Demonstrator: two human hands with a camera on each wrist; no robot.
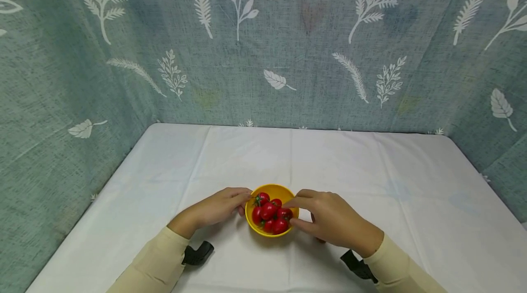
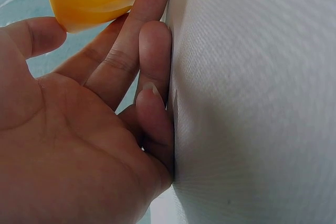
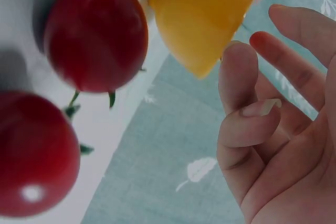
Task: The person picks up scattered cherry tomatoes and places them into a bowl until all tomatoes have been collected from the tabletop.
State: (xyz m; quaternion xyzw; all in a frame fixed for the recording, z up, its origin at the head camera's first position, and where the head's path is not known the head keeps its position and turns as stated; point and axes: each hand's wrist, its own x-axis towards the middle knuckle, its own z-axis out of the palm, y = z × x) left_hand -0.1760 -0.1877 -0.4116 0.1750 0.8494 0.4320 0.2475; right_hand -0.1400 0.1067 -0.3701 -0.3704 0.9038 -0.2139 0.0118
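Observation:
A yellow bowl (image 1: 275,190) full of small red tomatoes (image 1: 268,211) with green stems stands on the white cloth. My left hand (image 1: 220,208) holds its left side; in the left wrist view the thumb touches the rim and the other fingers reach along the bowl's outside, near the cloth. At the bowl's right edge hovers my right hand (image 1: 335,220), thumb and fingers apart and nothing between them. Beside that hand, the right wrist view has one loose tomato (image 3: 97,35) and a second tomato (image 3: 37,153) on the cloth; from the head they are mostly hidden beneath the hand.
A white cloth (image 1: 247,156) covers the table. Behind it and along both sides hangs a grey-green curtain (image 1: 304,55) with white leaf patterns. Dark straps sit at both wrists, over cream sleeves (image 1: 154,261).

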